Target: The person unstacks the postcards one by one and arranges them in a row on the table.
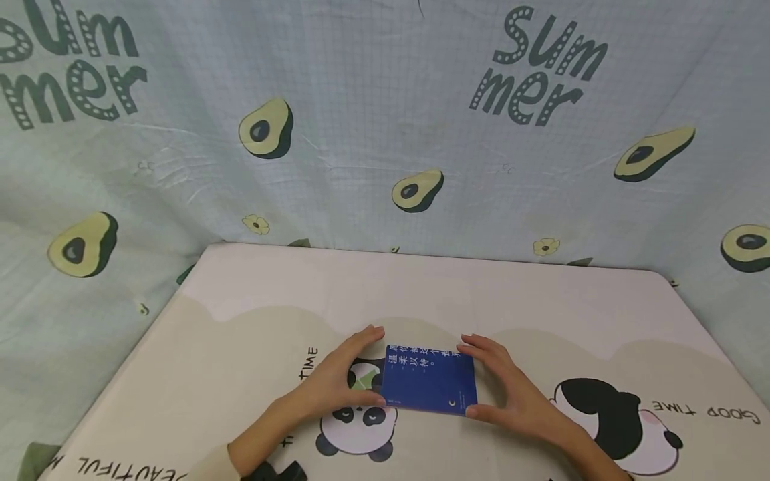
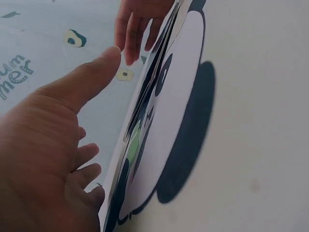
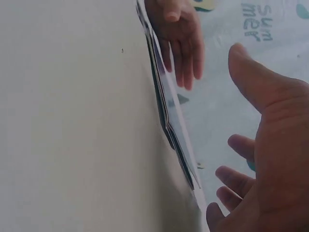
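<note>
Blue rectangular booklet with white lettering [image 1: 430, 382] lies flat on the cream, animal-printed table cover [image 1: 421, 287], between the left hand [image 1: 337, 375] and right hand [image 1: 514, 394]; each has its thumb spread well apart from its fingers and grips nothing.

The print at the foot of the blue printed item [image 1: 428, 384] is too small to read, and its top row of characters shows only in part. That item and the left hand [image 1: 333, 377] hide some of the panda print [image 1: 359, 434]. The head view's bottom edge cuts off a black object [image 1: 292, 471], its kind unclear; the left wrist view's top edge crops the right hand [image 2: 141, 21].
</note>
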### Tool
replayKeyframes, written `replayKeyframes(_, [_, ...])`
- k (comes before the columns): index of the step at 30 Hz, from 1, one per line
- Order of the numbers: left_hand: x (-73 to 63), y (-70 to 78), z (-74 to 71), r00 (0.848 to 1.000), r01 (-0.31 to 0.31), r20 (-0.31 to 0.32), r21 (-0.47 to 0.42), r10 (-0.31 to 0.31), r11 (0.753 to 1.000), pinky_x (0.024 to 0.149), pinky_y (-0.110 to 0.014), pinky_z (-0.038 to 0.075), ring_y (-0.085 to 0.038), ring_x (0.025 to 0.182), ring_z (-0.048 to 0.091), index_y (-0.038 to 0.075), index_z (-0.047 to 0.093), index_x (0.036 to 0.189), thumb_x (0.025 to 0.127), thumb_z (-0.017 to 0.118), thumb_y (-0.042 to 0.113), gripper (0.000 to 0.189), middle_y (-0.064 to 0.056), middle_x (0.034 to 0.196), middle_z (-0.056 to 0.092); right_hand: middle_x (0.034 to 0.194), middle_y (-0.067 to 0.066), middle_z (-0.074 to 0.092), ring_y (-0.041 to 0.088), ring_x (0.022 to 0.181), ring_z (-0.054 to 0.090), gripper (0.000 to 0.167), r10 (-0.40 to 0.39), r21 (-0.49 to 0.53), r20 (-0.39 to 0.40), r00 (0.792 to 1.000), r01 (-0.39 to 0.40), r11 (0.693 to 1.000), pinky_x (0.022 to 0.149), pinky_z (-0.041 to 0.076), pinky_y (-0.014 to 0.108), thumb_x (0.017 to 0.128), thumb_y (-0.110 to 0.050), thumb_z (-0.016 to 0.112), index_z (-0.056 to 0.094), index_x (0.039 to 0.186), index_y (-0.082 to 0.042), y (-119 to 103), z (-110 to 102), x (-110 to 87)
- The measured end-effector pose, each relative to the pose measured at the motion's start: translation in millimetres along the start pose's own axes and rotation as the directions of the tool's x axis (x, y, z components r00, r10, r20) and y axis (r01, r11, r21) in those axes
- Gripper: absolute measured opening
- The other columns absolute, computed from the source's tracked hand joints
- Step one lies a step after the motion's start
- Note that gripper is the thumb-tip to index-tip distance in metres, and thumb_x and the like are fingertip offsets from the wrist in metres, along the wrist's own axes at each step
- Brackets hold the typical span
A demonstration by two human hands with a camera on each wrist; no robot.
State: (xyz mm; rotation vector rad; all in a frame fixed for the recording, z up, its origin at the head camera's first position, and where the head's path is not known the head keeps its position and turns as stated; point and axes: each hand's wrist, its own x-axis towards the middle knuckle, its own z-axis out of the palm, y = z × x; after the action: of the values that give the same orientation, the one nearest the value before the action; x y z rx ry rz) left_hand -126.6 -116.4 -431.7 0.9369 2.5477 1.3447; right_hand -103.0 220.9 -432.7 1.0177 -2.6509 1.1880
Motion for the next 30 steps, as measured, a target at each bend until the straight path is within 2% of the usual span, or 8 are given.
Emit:
replayKeyframes(10, [-0.8, -0.3, 7.8, 1.0, -0.018, 0.005, 0.03, 0.017, 0.999, 0.107, -0.058, 0.027, -0.027, 0.143, 0.019, 0.011, 0.034, 0.148, 0.071, 0.083, 0.042, 0.097, -0.008, 0.154, 0.028, 0.15, 0.01, 0.031, 0.029, 0.139, 0.022, 0.079, 0.035, -0.019, 0.015, 0.999, -0.034, 0.999, 0.109, 0.015, 0.018, 0.078, -0.035, 0.079, 0.041, 0.144, -0.015, 5.8, 4.8, -2.1])
replayKeyframes(17, [1.8, -0.7, 14.8, 1.0, -0.028, 0.013, 0.111, 0.026, 0.993, 0.108, -0.056, 0.025, -0.028, 0.143, 0.019, 0.008, 0.036, 0.147, 0.068, 0.084, 0.043, 0.099, -0.008, 0.154, 0.029, 0.15, 0.011, 0.031, 0.031, 0.138, 0.022, 0.079, 0.006, -0.063, 0.019, 1.0, -0.005, 0.998, 0.107, 0.011, 0.011, 0.078, -0.043, 0.077, 0.041, 0.144, -0.017, 7.3, 9.6, -2.3])
replayKeyframes(21, [3.5, -0.9, 17.7, 1.0, -0.02, 0.024, 0.159, 0.016, 0.987, 0.109, -0.056, 0.025, -0.027, 0.143, 0.018, 0.009, 0.037, 0.146, 0.068, 0.084, 0.045, 0.098, -0.007, 0.153, 0.03, 0.149, 0.012, 0.031, 0.031, 0.137, 0.022, 0.079, -0.013, -0.092, 0.027, 1.0, 0.015, 0.996, 0.108, 0.011, 0.012, 0.079, -0.044, 0.076, 0.041, 0.143, -0.015, 5.6, 9.9, -2.5])
replayKeyframes(30, [6.9, 1.0, 18.4, 0.999, 0.011, 0.035, 0.173, -0.018, 0.985, 0.108, -0.058, 0.025, -0.034, 0.141, 0.023, 0.012, 0.038, 0.146, 0.069, 0.084, 0.043, 0.095, -0.011, 0.152, 0.031, 0.144, 0.011, 0.036, 0.03, 0.133, 0.027, 0.078, -0.052, -0.129, 0.01, 0.999, 0.053, 0.99, 0.106, 0.015, 0.012, 0.077, -0.045, 0.078, 0.045, 0.141, -0.015, 5.9, 10.2, -2.7])
